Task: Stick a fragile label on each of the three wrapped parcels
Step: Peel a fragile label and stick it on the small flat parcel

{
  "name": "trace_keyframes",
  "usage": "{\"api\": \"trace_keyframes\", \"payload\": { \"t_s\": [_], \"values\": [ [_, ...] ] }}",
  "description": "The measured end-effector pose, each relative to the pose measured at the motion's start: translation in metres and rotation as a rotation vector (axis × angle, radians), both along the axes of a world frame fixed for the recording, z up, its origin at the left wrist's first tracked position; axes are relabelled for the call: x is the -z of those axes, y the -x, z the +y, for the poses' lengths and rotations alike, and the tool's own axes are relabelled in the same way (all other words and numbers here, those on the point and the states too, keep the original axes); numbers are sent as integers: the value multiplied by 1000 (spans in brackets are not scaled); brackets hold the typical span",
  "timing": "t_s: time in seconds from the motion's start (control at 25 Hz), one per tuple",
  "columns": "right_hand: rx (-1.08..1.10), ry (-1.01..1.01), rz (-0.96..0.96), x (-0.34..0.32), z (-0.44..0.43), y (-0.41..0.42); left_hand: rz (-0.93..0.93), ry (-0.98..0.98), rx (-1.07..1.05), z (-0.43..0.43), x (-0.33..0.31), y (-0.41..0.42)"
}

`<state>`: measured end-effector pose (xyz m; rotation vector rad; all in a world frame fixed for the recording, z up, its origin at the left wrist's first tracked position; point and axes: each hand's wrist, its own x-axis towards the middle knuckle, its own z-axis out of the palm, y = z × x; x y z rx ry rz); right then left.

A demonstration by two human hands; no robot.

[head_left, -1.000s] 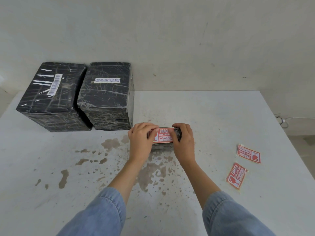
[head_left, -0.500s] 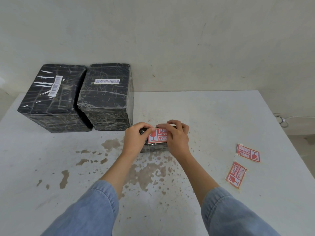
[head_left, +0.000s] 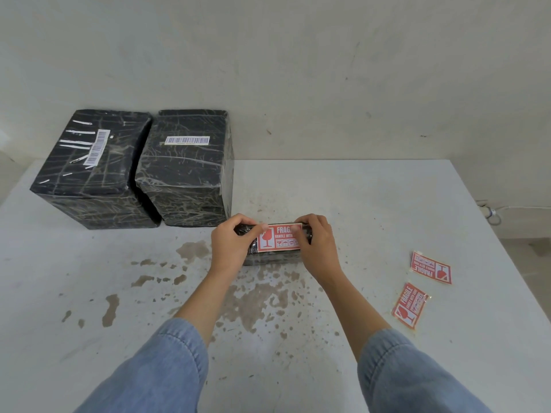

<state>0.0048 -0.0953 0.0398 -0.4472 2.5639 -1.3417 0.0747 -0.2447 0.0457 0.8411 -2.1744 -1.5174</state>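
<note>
Left hand (head_left: 231, 242): fingers curled over the left end of the small parcel (head_left: 272, 259), gripping it; the thumb lies at the left edge of the fragile label (head_left: 277, 241); back of the hand faces up
Right hand (head_left: 317, 248): fingers bent over the parcel's right end, holding it; the fingertips cover the last letters of the label's top line
Arms: both forearms reach forward from the bottom edge and lean slightly towards each other; the blue denim sleeves (head_left: 167, 368) end short of the wrists
Small parcel: black, wrapped in film, lying flat on the worktop (head_left: 387, 204) between the two hands, just in front of the right large parcel
Fragile label: red and white, lying on the small parcel's top face, upright to the viewer; whether it is fully stuck down cannot be told
Large parcels: the left large parcel (head_left: 89, 162) and the right large parcel (head_left: 185, 162) stand side by side at the back left, each with a white barcode sticker on top
Spare labels: two lie flat on the worktop well to the right, one (head_left: 431, 267) behind the other (head_left: 410, 305), near each other but apart
Worktop: white, with brown stains (head_left: 253, 302) under and beside the arms
</note>
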Motion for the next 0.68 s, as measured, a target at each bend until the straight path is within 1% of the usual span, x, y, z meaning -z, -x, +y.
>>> {"api": "trace_keyframes", "payload": {
  "t_s": [0.16,0.28,0.36,0.44,0.52,0.68],
  "values": [
    [90,70,-87,-3,3,-5,51,-152,-29,5,6,-12],
    [121,122,-220,-1,6,-10,56,-353,-143,20,14,-19],
    [121,133,-287,0,8,-13,-1,-478,-277,31,15,-18],
    [128,148,-321,-2,12,-16,-83,-558,-373,37,15,-19],
    [150,183,-342,-5,15,-19,-111,-581,-368,41,16,-25],
    [243,230,-407,-8,25,-23,-52,-546,-335,52,8,-31]
  ]
}}
